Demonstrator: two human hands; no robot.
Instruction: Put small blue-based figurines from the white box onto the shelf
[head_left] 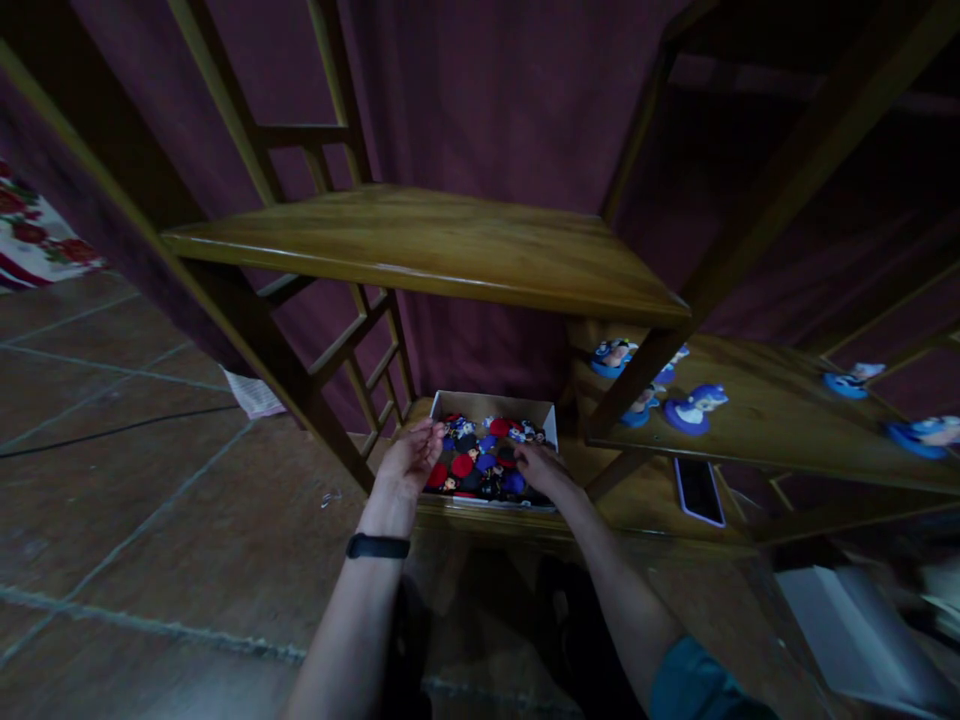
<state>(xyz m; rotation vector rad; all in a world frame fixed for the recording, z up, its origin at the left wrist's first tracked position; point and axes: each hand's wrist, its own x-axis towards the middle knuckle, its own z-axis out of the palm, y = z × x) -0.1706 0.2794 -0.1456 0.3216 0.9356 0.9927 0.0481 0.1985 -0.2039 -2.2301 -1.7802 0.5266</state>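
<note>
A shallow white cardboard box [553, 425] sits on the low wooden shelf. Inside lie many small figurines [463, 465] with round red, blue and black bases, jumbled together. My left hand [415, 457] is over the box's left edge, palm partly turned up and fingers loosely apart, with nothing visible in it. A dark band [378, 547] circles that wrist. From the right, my right hand [541, 468] reaches over the box. Its fingers are bent together at the figurines beside a black base; whatever they pinch is hidden.
A wooden shelf board [420, 245] overhangs the box. On the right-hand shelf [757, 400] stand several blue and purple figurines [697, 408]. Below them lies a phone [699, 490]. A slanted post [637, 370] divides the sections. A grey-white box [862, 630] rests at lower right.
</note>
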